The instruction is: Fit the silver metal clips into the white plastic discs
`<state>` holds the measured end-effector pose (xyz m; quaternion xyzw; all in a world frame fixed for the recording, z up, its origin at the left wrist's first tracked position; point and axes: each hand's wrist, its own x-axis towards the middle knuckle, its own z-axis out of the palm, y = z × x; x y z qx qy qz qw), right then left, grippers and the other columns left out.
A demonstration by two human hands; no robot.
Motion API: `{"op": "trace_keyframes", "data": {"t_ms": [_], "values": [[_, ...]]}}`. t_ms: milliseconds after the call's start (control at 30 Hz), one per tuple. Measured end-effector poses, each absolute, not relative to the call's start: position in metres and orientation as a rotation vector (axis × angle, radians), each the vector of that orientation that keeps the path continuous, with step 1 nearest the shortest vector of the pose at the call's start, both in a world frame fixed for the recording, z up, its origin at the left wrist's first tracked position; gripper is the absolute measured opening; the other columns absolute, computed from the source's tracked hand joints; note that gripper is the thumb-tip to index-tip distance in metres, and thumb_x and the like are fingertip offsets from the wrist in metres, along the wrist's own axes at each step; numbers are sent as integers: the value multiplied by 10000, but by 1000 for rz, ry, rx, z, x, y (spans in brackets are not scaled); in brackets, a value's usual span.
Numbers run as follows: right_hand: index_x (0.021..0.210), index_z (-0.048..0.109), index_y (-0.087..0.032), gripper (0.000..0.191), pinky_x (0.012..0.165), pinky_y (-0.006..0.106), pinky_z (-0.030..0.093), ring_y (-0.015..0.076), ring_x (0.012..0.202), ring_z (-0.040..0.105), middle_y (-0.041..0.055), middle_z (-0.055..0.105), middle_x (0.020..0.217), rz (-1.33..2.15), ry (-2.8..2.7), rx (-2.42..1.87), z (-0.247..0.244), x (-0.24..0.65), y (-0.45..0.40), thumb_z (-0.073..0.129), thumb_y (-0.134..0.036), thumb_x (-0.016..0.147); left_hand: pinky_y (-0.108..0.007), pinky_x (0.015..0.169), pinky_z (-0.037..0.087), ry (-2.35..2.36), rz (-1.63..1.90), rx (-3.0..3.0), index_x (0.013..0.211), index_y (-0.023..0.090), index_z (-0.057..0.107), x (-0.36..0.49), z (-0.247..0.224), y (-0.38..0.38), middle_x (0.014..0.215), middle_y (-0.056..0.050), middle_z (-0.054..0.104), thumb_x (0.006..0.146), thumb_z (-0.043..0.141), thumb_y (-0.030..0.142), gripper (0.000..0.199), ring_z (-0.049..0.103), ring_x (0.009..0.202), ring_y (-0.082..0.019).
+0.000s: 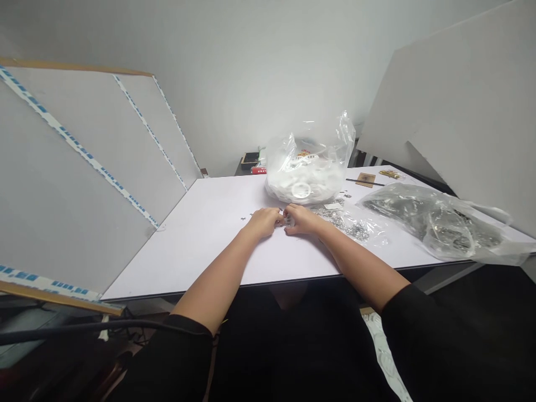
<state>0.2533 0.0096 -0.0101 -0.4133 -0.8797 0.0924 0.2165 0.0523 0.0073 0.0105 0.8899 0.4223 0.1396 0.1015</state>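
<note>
Over the middle of the white table (pixel 201 240), my left hand (pixel 265 222) and my right hand (pixel 302 219) meet with their fingertips almost touching. My right fingers are closed around a small, clear, plastic-looking piece (pixel 288 222), whose exact kind is too small to tell. The left fingers are pinched beside it; what they hold, if anything, is hidden. A flat clear bag of small shiny metal parts (pixel 355 228) lies just right of my right hand. Tiny dark pieces (pixel 243 218) rest on the tabletop left of my left hand.
Behind my hands stands a large clear bag (pixel 301 177) of white items. Another plastic bag (pixel 444 223) with dark contents lies at the right. Farther back are a brown square (pixel 365 179) and a gold packet (pixel 390 174). A taped panel (pixel 84 151) borders the left side.
</note>
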Motion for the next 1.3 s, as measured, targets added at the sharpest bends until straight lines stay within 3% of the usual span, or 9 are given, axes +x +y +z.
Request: {"op": "trace_keyframes", "data": {"t_ms": [267, 467, 667, 867, 1100, 1300], "values": [[980, 570, -153, 371, 838, 357, 485, 249, 942, 608, 119, 625, 1043, 227, -2450, -1149, -11, 252, 10, 773, -254, 685, -342, 677, 254, 1280, 410, 2658, 768, 199, 712, 60, 11, 3, 843, -76, 619, 768, 623, 37, 185, 496, 743, -203], [964, 572, -144, 365, 821, 349, 485, 241, 912, 606, 120, 624, 1029, 241, -2434, -1153, -11, 252, 9, 765, -243, 670, -335, 673, 235, 1264, 374, 2700, 776, 208, 716, 60, 8, 3, 927, -67, 661, 812, 602, 66, 186, 518, 778, -210], [979, 579, -159, 371, 874, 363, 492, 248, 962, 618, 100, 638, 1032, 304, -2398, -1079, -15, 256, 14, 758, -252, 667, -319, 707, 301, 1110, 445, 2629, 911, 254, 789, 44, 4, 13, 959, -63, 666, 877, 567, 166, 241, 538, 831, -213], [976, 580, -155, 357, 871, 357, 488, 240, 949, 612, 102, 635, 1030, 312, -2395, -1068, -17, 256, 16, 744, -255, 676, -299, 762, 360, 1080, 501, 2558, 872, 246, 790, 41, 2, 16, 956, -62, 665, 856, 635, 218, 158, 565, 859, -205], [970, 575, -160, 367, 872, 352, 482, 232, 943, 599, 93, 629, 1018, 309, -2398, -1037, -18, 257, 17, 752, -263, 666, -308, 753, 365, 1153, 306, 2678, 991, 270, 791, 40, 12, 11, 1076, -37, 680, 933, 533, 211, 271, 583, 964, -208], [979, 573, -154, 357, 862, 345, 476, 228, 941, 592, 97, 621, 1030, 299, -2404, -1052, -16, 255, 13, 743, -239, 677, -322, 696, 319, 1244, 235, 2725, 987, 270, 788, 45, 14, 8, 1022, -41, 674, 880, 535, 128, 309, 577, 922, -204]]}}
